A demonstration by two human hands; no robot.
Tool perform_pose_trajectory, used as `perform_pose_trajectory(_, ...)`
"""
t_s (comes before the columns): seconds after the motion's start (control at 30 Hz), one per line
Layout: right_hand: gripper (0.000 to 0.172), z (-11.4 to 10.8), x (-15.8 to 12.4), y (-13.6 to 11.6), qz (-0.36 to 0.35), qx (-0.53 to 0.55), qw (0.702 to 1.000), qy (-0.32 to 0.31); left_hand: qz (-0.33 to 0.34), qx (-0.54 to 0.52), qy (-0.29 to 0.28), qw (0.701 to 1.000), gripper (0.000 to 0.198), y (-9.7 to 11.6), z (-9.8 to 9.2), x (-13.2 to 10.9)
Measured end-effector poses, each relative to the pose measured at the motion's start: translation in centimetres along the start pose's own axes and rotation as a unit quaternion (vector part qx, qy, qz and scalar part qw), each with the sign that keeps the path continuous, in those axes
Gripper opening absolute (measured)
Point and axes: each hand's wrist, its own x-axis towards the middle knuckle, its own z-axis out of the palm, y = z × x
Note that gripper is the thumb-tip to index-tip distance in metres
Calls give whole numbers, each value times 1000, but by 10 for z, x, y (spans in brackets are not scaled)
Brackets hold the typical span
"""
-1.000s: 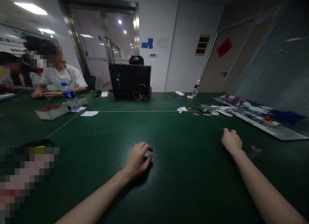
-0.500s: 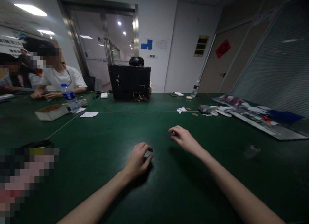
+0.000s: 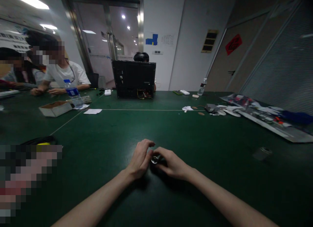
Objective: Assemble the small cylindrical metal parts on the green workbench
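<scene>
My right hand (image 3: 172,163) is closed, thumb and fingers around a small dark round object with a shiny metal end (image 3: 154,160). Its exact kind is too small to tell. Right beside it is my left hand (image 3: 141,157), curved, with thumb and index finger apart. The left thumb lies close against the small object; whether it touches cannot be told. Both hands are low over the green table (image 3: 117,131), near the middle of the head view. Farther right on the table stands a grey cylinder (image 3: 262,153) with a metallic top, somewhat blurred.
A black monitor-like case (image 3: 134,78) with exposed wires stands at the back. To the left are a water bottle (image 3: 73,95), an open carton (image 3: 55,109) and a seated person (image 3: 69,72). On the right lies a board (image 3: 276,124) with assorted parts.
My right hand has moved left and toward me with the small round object, bringing it up against my left hand. The left hand keeps nearly its place, and the view has shifted slightly.
</scene>
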Motion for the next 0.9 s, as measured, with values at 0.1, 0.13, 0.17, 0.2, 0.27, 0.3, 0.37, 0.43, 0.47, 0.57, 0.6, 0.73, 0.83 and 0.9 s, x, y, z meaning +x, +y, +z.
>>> perform_pose_trajectory(0.1, 33, 4, -2, 7, 22, 18, 999, 24, -3, -1, -12, 1000, 33, 0, 0, 2)
perform_pose_trajectory(0.13, 32, 5, -3, 8, 24, 21, 999, 32, -6, 1, -14, 1000, 34, 0, 0, 2)
perform_pose_trajectory(0.17, 30, 6, -3, 10, 24, 25, 999, 40, -7, 2, -16, 1000, 35, 1, 0, 3)
perform_pose_trajectory(0.2, 30, 7, -3, 11, 22, 31, 998, 47, -8, 3, -16, 1000, 35, 2, 0, 3)
perform_pose_trajectory(0.27, 30, 8, -3, 12, 18, 52, 997, 56, -7, 4, -15, 1000, 35, 3, 1, 4)
perform_pose_trajectory(0.3, 30, 8, -3, 13, 19, 66, 996, 59, -6, 5, -14, 1000, 34, 3, 1, 4)
perform_pose_trajectory(0.37, 30, 8, -1, 15, 31, 102, 992, 67, -6, 6, -15, 1000, 33, 4, 2, 4)
perform_pose_trajectory(0.43, 29, 7, 0, 18, 56, 151, 984, 77, -8, 7, -16, 1000, 32, 4, 3, 5)
perform_pose_trajectory(0.47, 29, 7, 1, 20, 73, 178, 978, 85, -10, 8, -16, 1000, 31, 4, 4, 5)
perform_pose_trajectory(0.57, 30, 5, 3, 28, 118, 273, 948, 114, -14, 12, -17, 1000, 26, 4, 5, 5)
perform_pose_trajectory(0.6, 31, 4, 4, 30, 129, 303, 936, 126, -13, 14, -18, 1000, 25, 4, 5, 5)
perform_pose_trajectory(0.73, 35, 2, 5, 36, 166, 418, 879, 159, 1, 31, -29, 999, 41, 6, 7, 5)
perform_pose_trajectory(0.83, 36, 1, 5, 36, 183, 476, 843, 171, 7, 38, -34, 999, 56, 7, 9, 5)
perform_pose_trajectory(0.9, 36, 0, 5, 34, 190, 495, 829, 177, 7, 41, -32, 999, 58, 7, 9, 5)
